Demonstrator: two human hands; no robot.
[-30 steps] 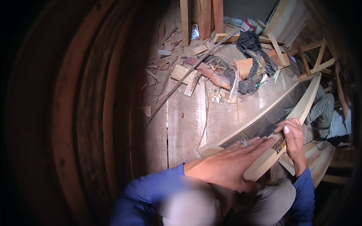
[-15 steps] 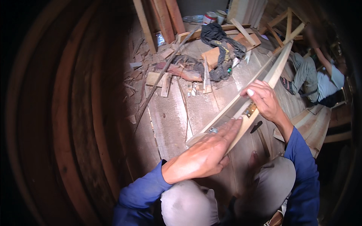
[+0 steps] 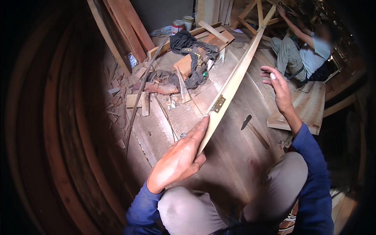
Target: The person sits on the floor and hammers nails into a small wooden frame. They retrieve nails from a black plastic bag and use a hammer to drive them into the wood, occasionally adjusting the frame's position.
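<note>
Gripping the near end of a long pale wooden bar (image 3: 232,85) in the left hand (image 3: 178,158), with fingers stretched along its left side toward a brass-coloured hinge (image 3: 219,104) and thumb down at its right edge. Angled up from the near left, out of a blue sleeve (image 3: 141,209). Over to the right, open at the right hand (image 3: 279,88): raised in the air, palm toward the bar, loosely curved at the fingers, apart from the wood. Slanting, in the bar's case, from near centre to far right, above the plank floor (image 3: 231,164). On those planks, between bar and right forearm, a hammer (image 3: 258,135). Far right, beyond pale boards (image 3: 299,107), a seated person (image 3: 291,58).
</note>
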